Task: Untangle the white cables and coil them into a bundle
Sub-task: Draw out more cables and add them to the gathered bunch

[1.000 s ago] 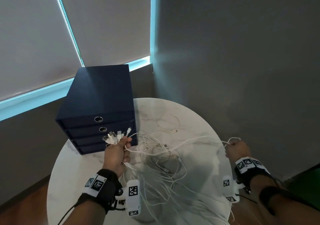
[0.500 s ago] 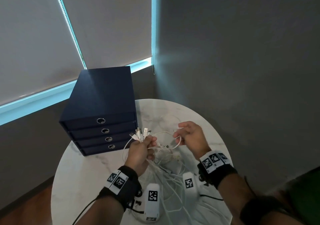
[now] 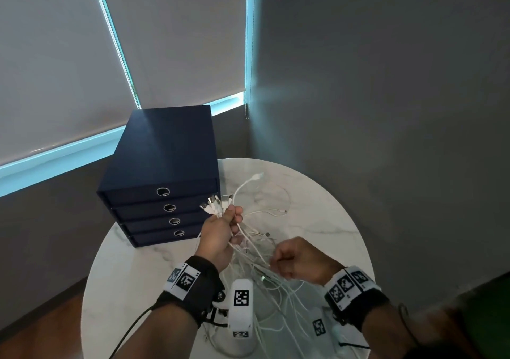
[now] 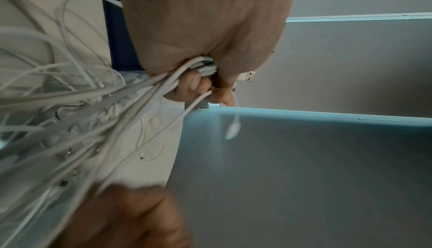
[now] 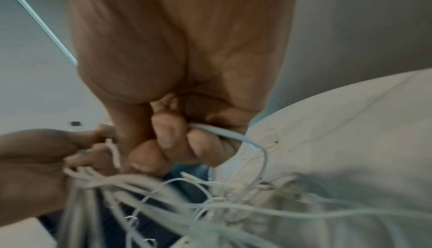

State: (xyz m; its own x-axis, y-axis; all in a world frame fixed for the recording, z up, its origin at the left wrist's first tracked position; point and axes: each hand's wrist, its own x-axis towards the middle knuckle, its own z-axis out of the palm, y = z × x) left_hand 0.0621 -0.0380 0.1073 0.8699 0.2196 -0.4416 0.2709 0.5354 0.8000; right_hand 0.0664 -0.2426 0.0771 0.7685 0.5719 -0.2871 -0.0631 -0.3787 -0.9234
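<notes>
left hand (image 3: 220, 237): fist clamped round gathered plug ends of white cables (image 3: 256, 251)
right hand (image 3: 300, 262): curled on one strand, at 4 o'clock from left
cables: trail toward 5 o'clock onto worktop (image 3: 138, 289), tangled
nearer: right hand

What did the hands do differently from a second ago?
The right hand came in from the table's right edge to the left hand, then dropped lower, gripping a strand of the white cables. One more plug now sticks up from the left hand, which kept gripping the plug ends. The drawer box stayed.
</notes>
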